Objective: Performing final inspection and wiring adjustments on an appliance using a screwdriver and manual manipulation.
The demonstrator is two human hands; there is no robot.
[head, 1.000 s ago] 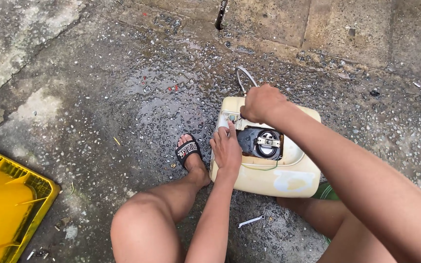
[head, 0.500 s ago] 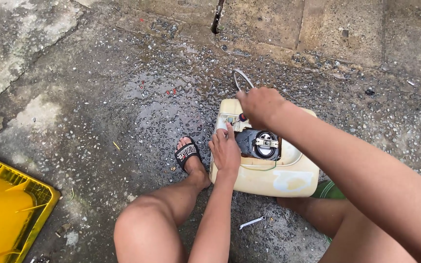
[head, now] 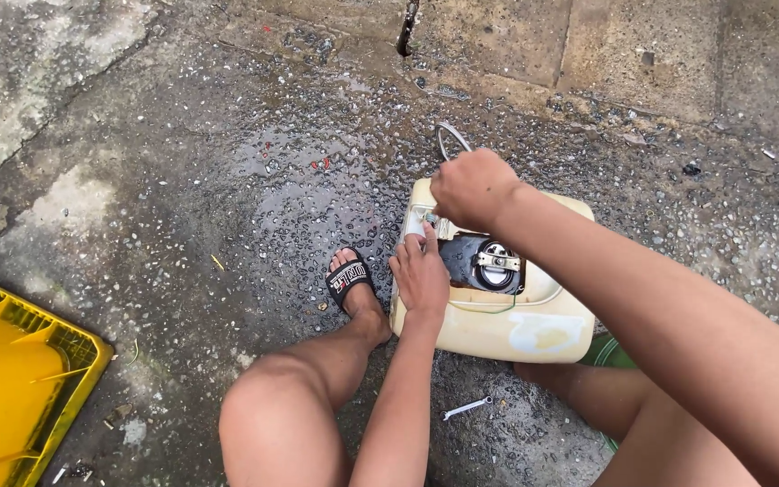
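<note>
- while the person squats on wet, gritty concrete (head: 182,180), the head view looks down on a cream housing (head: 507,329) lying flat between the knees, just beside a foot in a black sandal (head: 350,280).
- left hand (head: 421,275) lies on the housing's near-left edge, palm down, fingers stretched forward toward the corner; it presses and steadies, and does not close around anything.
- right hand (head: 472,188) is curled into a fist over the housing's far-left corner, knuckles up; whether it pinches a tool or a small part cannot be told, since the fingers hide it.
- an opening in the top shows a dark inner part (head: 484,261) with a round metal piece; judging from this, the housing is already open and the work sits partway, with the insides not yet out.
- a thin wire loop (head: 448,137) curves out from behind the right hand onto the ground.
- a small wrench (head: 467,408) lies untouched on the concrete near the housing's close edge.
- a yellow crate (head: 20,379) sits well apart at the lower left corner.
- only this one view is given.
</note>
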